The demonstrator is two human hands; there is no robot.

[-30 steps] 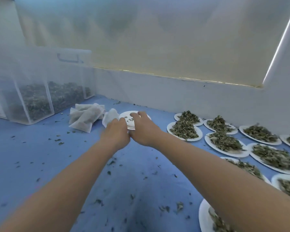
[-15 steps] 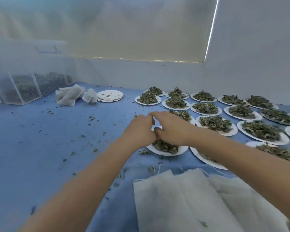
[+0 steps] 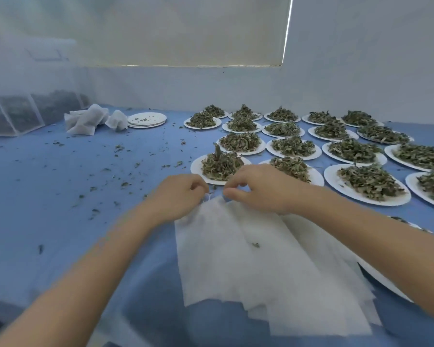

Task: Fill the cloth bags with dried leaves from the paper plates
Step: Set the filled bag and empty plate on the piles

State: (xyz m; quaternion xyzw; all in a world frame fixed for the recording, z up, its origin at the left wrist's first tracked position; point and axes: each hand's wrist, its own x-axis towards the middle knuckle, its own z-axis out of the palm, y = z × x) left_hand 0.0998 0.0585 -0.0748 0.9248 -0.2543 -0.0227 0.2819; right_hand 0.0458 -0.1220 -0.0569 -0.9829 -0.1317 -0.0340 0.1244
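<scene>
A stack of flat white cloth bags (image 3: 261, 266) lies on the blue table in front of me. My left hand (image 3: 178, 196) and my right hand (image 3: 258, 189) meet at the far top edge of the top bag, fingers curled and pinching its opening. Just beyond my hands stands a paper plate (image 3: 198, 169) heaped with dried leaves (image 3: 221, 162). Several more plates of leaves (image 3: 361, 181) spread to the right and back.
Filled cloth bags (image 3: 88, 120) lie at the back left beside a stack of emptied plates (image 3: 147, 119). A clear plastic bin (image 3: 23, 108) of leaves stands at far left. Leaf crumbs are scattered over the blue table (image 3: 60, 196).
Both hands drew back from the emptied plates at the back left, passed the nearest full plate and came down onto the top edge of the flat bag stack.
</scene>
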